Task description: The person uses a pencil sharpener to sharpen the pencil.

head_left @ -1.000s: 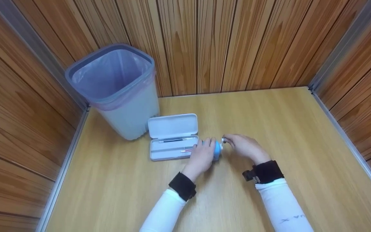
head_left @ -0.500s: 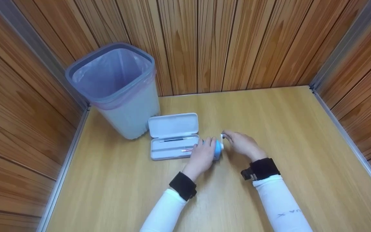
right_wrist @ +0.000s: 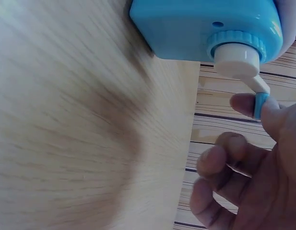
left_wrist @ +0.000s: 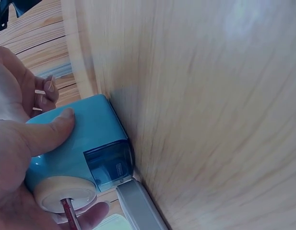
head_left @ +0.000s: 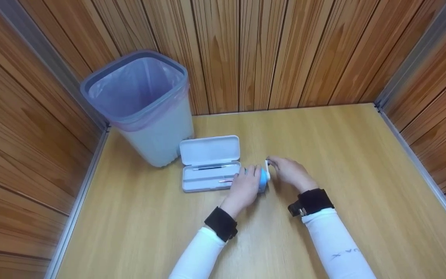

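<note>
A blue crank pencil sharpener [left_wrist: 90,129] stands on the table, and my left hand [head_left: 245,188] grips its body from above, thumb along one side. A dark red pencil [left_wrist: 69,211] sticks out of the round cream-coloured front of the sharpener; its tip inside is hidden. On the opposite side, the white crank arm [right_wrist: 255,84] ends in a small blue knob [right_wrist: 260,104]. My right hand [head_left: 290,172] pinches that knob between thumb and index finger, while its other fingers curl loosely below.
An open pale pencil case [head_left: 209,151] lies just left of the sharpener, with a dark pen [head_left: 209,167] inside. Behind it stands a lined waste bin [head_left: 157,143]. Wood-panelled walls [head_left: 258,54] enclose the table [head_left: 323,135] at the back and sides.
My right hand has shifted slightly up and left while turning the crank, whose arm now points upward. My left hand keeps its grip on the sharpener.
</note>
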Available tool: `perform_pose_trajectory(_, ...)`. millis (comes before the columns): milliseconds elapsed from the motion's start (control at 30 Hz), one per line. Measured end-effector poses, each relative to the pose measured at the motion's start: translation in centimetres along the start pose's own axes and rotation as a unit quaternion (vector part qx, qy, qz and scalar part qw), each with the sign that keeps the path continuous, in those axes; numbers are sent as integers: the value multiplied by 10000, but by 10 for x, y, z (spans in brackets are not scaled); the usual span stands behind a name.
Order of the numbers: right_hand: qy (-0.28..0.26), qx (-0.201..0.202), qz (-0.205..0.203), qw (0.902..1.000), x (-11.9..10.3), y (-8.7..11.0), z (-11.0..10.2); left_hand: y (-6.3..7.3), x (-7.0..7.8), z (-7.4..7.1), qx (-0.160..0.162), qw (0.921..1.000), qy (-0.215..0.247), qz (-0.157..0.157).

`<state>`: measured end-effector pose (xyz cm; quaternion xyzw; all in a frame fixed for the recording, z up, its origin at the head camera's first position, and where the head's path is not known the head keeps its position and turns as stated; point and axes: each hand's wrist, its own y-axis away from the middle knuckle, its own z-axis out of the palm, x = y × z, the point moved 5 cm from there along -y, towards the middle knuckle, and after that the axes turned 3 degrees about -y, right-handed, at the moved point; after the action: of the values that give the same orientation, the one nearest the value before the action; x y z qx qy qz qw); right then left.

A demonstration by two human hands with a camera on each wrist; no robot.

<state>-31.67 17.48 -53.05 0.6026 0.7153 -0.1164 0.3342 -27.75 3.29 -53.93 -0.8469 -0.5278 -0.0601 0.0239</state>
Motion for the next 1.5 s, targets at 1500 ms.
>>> perform_pose_trajectory(1500, 1285, 255, -376, 9907, 1, -13, 17, -2, 1, 4, 167, 9994, -250, -167)
